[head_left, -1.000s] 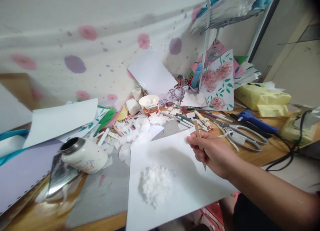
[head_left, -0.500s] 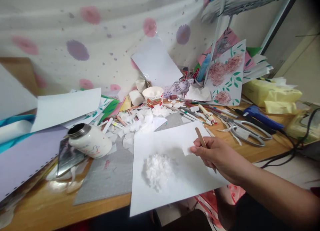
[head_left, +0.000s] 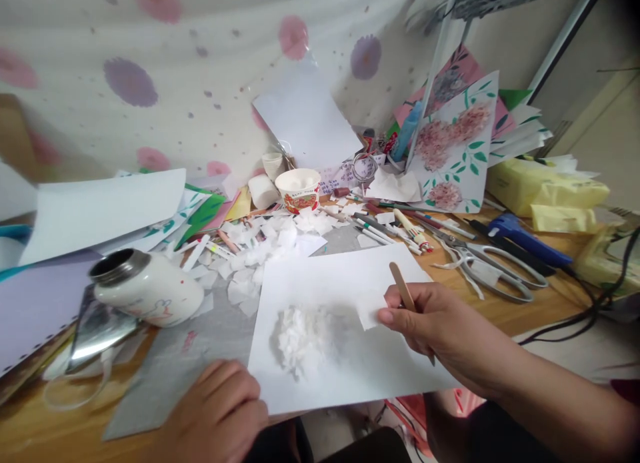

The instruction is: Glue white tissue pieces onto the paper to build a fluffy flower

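Note:
My right hand is closed, pinching a small piece of white paper between thumb and forefinger while a wooden craft stick is tucked among its fingers. Beneath it lies a large white sheet. A fluffy round mound of white paper bits sits on the sheet's left half, left of the right hand. At the bottom edge, my left hand is curled beside the sheet's lower left corner. Its fingers are together, and its fingertips and anything in them are hidden.
Loose paper scraps and pens cover the middle. A white bottle without a lid leans left on a grey mat. A paper bowl stands behind. Scissors and a blue-handled tool lie right.
My left hand has come into view at the bottom, beside the sheet. The sheet's near edge sits slightly higher in view. My right hand keeps its hold on the paper piece and stick.

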`<state>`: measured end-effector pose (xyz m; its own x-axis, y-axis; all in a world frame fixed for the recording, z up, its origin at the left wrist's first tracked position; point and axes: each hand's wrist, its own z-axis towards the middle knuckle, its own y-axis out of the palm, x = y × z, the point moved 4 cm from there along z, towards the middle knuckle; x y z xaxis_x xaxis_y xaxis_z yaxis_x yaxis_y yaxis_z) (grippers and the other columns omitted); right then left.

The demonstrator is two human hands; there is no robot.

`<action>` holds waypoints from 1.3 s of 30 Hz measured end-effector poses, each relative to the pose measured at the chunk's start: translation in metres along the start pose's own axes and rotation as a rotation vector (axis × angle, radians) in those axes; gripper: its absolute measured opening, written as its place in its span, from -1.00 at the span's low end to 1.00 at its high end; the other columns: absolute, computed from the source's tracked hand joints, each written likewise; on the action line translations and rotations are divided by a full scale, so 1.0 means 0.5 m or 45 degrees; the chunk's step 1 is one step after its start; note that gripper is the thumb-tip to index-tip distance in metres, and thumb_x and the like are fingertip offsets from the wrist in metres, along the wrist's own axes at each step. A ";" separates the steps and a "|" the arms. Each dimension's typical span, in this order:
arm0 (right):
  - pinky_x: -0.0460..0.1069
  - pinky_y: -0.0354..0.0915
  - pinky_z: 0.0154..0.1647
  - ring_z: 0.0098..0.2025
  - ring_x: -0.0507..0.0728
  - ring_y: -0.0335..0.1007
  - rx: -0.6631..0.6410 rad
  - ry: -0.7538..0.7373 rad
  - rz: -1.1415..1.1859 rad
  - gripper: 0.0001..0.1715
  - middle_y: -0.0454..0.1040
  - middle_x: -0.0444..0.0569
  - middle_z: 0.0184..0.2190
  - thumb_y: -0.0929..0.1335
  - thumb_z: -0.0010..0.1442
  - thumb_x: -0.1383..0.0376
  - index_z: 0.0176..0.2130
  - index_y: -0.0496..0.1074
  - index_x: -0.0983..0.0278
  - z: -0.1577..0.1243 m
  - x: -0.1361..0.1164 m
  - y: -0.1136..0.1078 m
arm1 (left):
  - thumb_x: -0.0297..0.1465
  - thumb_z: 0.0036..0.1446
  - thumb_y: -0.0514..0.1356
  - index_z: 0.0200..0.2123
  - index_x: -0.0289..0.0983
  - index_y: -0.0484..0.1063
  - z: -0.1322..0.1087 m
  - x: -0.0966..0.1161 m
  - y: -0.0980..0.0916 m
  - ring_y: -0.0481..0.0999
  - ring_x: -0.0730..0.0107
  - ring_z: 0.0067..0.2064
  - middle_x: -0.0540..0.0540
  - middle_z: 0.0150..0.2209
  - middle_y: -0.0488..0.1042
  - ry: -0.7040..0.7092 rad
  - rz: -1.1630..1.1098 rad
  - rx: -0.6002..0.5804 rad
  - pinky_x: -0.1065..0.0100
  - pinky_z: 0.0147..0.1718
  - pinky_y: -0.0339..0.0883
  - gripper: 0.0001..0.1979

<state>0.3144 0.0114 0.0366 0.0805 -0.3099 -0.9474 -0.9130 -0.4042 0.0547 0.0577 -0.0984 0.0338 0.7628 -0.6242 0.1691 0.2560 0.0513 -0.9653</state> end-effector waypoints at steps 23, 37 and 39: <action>-0.21 0.17 -0.42 -0.40 -0.06 0.34 -0.525 -0.362 -0.777 -0.75 0.42 -0.20 -0.42 0.40 0.05 0.63 -0.43 0.46 0.31 -0.053 0.042 0.118 | -0.48 0.02 0.27 -0.32 -0.15 0.44 0.077 0.063 0.014 0.41 0.57 -0.52 0.14 -0.49 0.44 -0.525 -0.781 0.046 0.57 -0.54 0.24 -0.85; -0.05 0.45 -0.37 -0.21 0.18 0.53 0.354 -0.886 -0.801 -0.69 0.54 -0.04 -0.20 0.21 0.39 0.07 -0.11 0.47 0.10 -0.113 0.023 0.024 | -0.53 0.14 0.06 -0.53 -0.23 0.35 0.094 0.039 0.043 0.35 0.49 -0.61 0.07 -0.62 0.39 -0.470 -0.175 0.203 0.45 -0.62 0.11 -0.78; -0.08 0.42 -0.38 -0.29 0.13 0.53 0.190 -1.089 -0.923 -0.71 0.55 -0.06 -0.31 0.20 0.41 0.10 -0.13 0.43 0.13 -0.114 0.021 0.050 | -0.53 0.15 0.06 -0.52 -0.24 0.35 0.095 0.041 0.047 0.34 0.48 -0.61 0.07 -0.62 0.39 -0.461 -0.148 0.194 0.44 -0.62 0.10 -0.78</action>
<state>0.3153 -0.0510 0.0460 0.3628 0.6699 -0.6478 -0.8055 -0.1241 -0.5794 0.1073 -0.0730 0.0240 0.8763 -0.3192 0.3609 0.4174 0.1287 -0.8996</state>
